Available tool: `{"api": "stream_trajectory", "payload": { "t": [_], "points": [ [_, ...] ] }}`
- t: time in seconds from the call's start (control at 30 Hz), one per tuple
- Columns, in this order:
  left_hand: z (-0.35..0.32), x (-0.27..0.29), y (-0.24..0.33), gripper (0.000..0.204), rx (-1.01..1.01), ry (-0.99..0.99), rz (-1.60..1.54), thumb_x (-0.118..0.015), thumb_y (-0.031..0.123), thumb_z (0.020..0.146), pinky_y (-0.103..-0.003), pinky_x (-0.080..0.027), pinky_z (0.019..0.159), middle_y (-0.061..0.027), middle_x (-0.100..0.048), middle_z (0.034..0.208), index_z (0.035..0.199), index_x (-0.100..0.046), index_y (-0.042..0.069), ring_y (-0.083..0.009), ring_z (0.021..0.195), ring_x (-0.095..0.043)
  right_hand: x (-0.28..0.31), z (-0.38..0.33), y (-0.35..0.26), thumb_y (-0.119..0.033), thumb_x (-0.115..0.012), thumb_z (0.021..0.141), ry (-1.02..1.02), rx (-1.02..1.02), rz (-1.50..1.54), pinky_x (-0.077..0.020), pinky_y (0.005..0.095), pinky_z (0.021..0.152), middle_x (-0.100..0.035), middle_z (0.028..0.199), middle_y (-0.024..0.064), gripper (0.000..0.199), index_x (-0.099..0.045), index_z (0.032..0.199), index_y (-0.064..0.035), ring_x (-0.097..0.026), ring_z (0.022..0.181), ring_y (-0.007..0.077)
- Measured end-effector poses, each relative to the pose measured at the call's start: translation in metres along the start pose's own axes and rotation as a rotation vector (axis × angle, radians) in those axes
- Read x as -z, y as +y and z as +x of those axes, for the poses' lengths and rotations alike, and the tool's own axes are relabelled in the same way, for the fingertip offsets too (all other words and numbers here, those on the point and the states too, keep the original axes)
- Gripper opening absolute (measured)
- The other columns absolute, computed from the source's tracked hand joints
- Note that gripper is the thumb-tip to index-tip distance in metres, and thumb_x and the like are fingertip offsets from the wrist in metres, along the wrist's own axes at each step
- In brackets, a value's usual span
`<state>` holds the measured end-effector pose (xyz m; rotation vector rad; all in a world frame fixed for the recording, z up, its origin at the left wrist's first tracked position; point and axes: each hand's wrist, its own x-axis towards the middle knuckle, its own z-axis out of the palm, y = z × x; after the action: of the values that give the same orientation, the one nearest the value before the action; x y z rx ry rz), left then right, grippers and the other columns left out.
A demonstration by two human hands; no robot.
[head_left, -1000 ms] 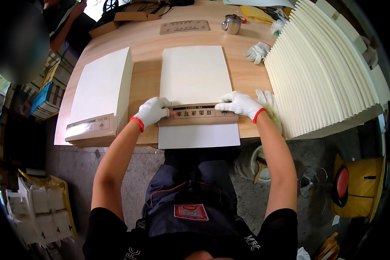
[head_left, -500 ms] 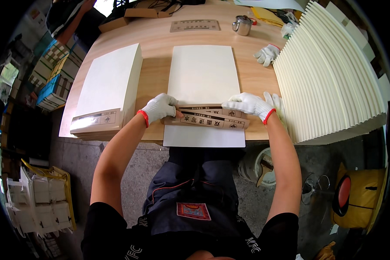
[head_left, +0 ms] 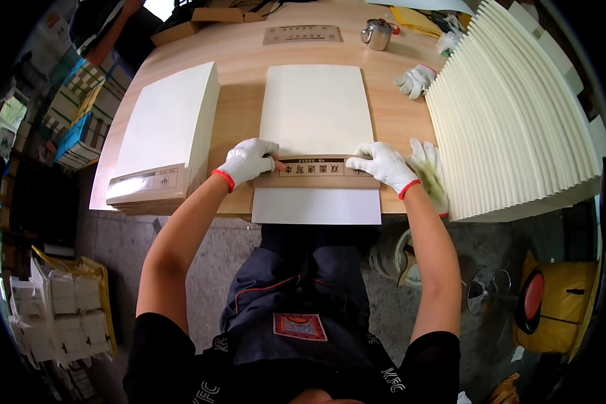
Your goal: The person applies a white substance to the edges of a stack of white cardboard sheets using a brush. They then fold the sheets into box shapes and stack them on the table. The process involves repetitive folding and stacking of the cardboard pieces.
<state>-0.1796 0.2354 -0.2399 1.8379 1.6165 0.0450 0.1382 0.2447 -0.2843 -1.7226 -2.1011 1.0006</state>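
Observation:
A pale pad of paper (head_left: 316,108) lies in front of me, with a brown printed paper strip (head_left: 316,180) across its near part. My left hand (head_left: 249,160), in a white knit glove with a red cuff, grips the strip's left end; bare fingertips poke out of the glove. At the right end, my right hand (head_left: 384,167), gloved the same way, closes on the strip with its thumb along the top. A white sheet (head_left: 316,206) shows below the strip and sticks out past the table edge.
A stack of pads (head_left: 165,128) with brown strips stands at left. Fanned pale pads (head_left: 512,128) rise at right. Spare gloves (head_left: 427,172), a metal mug (head_left: 377,34) and another brown strip (head_left: 301,34) lie on the table. Far left, a person (head_left: 111,30) stands.
The brown strip, tilted above a second one half a second ago, now lies straight and flat over it. Both hands have shifted slightly away from me, the right also a little left.

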Motion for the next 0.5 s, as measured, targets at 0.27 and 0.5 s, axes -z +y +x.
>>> {"api": "stream_trajectory", "payload": {
  "t": [0.27,0.5],
  "points": [
    [0.009,-0.002,-0.001,0.027,0.006,-0.013,0.117,-0.077,0.031,0.084,-0.035,-0.053,0.066,-0.0049,-0.07,0.081,0.097,-0.065,0.01,-0.0214,0.076,-0.066,-0.016,-0.002,0.015,-0.05,-0.074,0.081,0.142,0.088,0.087,-0.0494,0.0381,0.067,-0.07,0.077,0.009,0.04,-0.074,0.086,-0.0107,-0.066,0.073,0.023],
    [0.044,0.01,0.029,0.085,-0.436,-0.226,0.708,-0.078,0.036,0.078,-0.043,-0.055,0.086,-0.0079,-0.05,0.135,0.151,-0.034,0.038,-0.0292,0.115,-0.061,-0.02,-0.009,0.006,-0.051,-0.077,0.077,0.282,0.105,-0.079,-0.0516,0.0405,0.068,-0.071,0.078,0.013,0.041,-0.074,0.086,-0.0109,-0.069,0.074,0.0282]
  ]
}}
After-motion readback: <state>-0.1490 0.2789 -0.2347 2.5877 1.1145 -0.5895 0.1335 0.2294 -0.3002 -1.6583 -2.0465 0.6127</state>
